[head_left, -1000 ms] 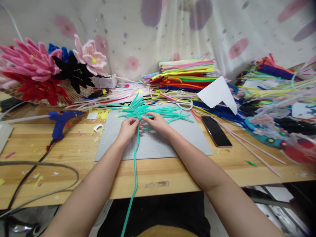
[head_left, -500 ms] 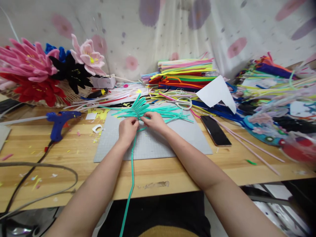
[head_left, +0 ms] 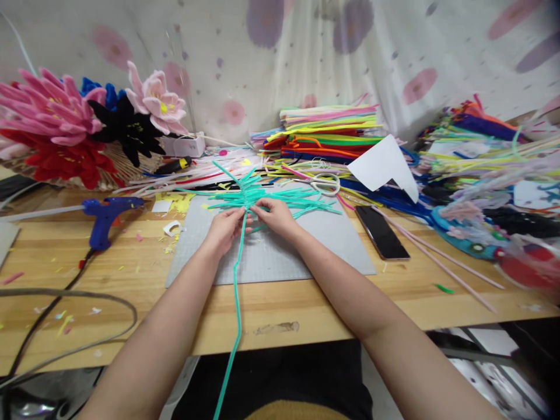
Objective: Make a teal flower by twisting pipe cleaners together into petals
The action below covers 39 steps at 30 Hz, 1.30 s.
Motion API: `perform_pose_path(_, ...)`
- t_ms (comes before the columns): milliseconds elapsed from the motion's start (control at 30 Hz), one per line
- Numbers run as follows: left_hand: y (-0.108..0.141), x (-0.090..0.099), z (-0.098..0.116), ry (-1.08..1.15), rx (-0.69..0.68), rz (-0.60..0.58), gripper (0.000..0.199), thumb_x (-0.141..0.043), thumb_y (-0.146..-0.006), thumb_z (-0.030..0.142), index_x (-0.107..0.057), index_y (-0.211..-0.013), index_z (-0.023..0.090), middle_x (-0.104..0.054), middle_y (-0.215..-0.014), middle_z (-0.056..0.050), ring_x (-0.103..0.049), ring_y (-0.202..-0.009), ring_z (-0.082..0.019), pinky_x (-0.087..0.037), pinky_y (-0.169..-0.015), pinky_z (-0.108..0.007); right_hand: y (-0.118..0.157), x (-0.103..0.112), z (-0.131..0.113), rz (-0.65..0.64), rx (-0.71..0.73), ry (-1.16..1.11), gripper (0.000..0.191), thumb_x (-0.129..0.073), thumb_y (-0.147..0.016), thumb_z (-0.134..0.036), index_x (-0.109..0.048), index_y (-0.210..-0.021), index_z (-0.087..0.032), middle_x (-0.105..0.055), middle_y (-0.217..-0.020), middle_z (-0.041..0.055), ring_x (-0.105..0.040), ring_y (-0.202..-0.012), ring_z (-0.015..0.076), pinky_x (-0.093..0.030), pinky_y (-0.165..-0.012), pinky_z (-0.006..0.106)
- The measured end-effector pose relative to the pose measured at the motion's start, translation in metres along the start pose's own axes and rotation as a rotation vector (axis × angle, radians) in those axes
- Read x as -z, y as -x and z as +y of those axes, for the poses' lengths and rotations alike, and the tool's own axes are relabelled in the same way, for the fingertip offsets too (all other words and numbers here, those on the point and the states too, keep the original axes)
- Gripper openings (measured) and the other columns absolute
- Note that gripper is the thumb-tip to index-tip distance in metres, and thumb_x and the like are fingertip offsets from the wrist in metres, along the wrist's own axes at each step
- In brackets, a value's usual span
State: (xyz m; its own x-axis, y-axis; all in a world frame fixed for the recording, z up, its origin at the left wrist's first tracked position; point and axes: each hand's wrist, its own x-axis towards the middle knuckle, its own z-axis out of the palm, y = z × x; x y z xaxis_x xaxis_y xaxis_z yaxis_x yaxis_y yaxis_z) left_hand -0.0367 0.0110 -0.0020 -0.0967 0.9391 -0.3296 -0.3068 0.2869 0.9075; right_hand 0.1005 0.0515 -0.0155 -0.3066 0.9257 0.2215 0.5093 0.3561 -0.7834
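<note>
Pinching the green stem (head_left: 237,297) over the grey mat (head_left: 306,262), fingertips together, my left hand (head_left: 224,227) and right hand (head_left: 277,216) sit side by side; its long axis runs toward me, past the counter (head_left: 315,309).

At the centre of the frame, the fingers of the left hand (head_left: 224,232) and right hand (head_left: 277,216) hide the spot where the long teal strand (head_left: 237,297) meets the teal stems (head_left: 301,201); what the right fingertips grip is too small to tell. The strand's near end runs out of the bottom edge, as do both forearms (head_left: 153,332). Right of centre, the blades of the scissors (head_left: 336,185) cannot be made out among the clutter. At upper left, the pink flower (head_left: 55,111) is cut by the left edge. At far right, a red object (head_left: 531,265) under clear wrapping blurs, and the items beneath the table (head_left: 394,297), lower right, are indistinct.
</note>
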Motion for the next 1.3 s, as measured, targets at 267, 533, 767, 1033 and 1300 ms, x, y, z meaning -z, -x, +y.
perform_pose_path(267, -0.006, 0.003, -0.008, -0.208, -0.204, 0.007, 0.019, -0.068, -0.067, 0.028, -0.063, -0.068, 0.011, -0.055, -0.058, 0.001, -0.047, -0.046, -0.006, -0.043, -0.038, -0.017, 0.003, 0.001, -0.003, 0.004, 0.033, 0.026, 0.023, -0.053, -0.081, -0.033, -0.063, -0.071, -0.016, -0.059, -0.057, -0.0022, -0.048, -0.057, 0.0094, -0.034, -0.06, 0.021)
perform_pose_path(533, -0.013, 0.004, -0.018, -0.4, -0.333, 0.082, 0.016, -0.062, -0.074, 0.029, -0.06, -0.069, 0.014, -0.053, -0.054, 0.002, -0.047, -0.038, -0.008, -0.039, -0.036, -0.019, 0.004, -0.001, -0.003, 0.015, 0.079, 0.035, 0.024, -0.052, -0.082, -0.033, -0.062, -0.069, -0.016, -0.059, -0.058, -0.0023, -0.049, -0.059, 0.0095, -0.034, -0.062, 0.021)
perform_pose_path(767, -0.002, 0.001, -0.005, -0.172, -0.197, -0.034, 0.027, -0.07, -0.064, 0.036, -0.057, -0.067, 0.013, -0.049, -0.056, 0.003, -0.043, -0.046, -0.006, -0.045, -0.041, -0.019, 0.004, 0.002, -0.003, 0.004, 0.055, -0.006, 0.025, -0.052, -0.082, -0.036, -0.063, -0.075, -0.015, -0.059, -0.058, -0.0019, -0.049, -0.058, 0.0099, -0.035, -0.06, 0.021)
perform_pose_path(1033, 0.0, 0.01, 0.005, -0.135, -0.005, -0.169, 0.021, -0.074, -0.06, 0.026, -0.06, -0.065, 0.012, -0.05, -0.057, 0.003, -0.042, -0.044, -0.004, -0.04, -0.038, -0.016, 0.001, 0.009, -0.001, -0.043, 0.181, 0.065, 0.019, -0.053, -0.083, -0.031, -0.065, -0.079, -0.017, -0.065, -0.083, 0.0027, -0.054, -0.079, 0.0129, -0.037, -0.074, 0.023)
perform_pose_path(1300, -0.001, 0.011, 0.01, 0.012, 0.157, -0.19, 0.01, -0.061, -0.075, 0.021, -0.062, -0.072, 0.011, -0.049, -0.059, 0.003, -0.043, -0.042, -0.002, -0.037, -0.036, -0.013, 0.001, 0.01, -0.002, -0.047, 0.214, 0.114, 0.014, -0.055, -0.081, -0.025, -0.065, -0.084, -0.016, -0.062, -0.083, 0.0039, -0.052, -0.079, 0.0134, -0.036, -0.072, 0.023)
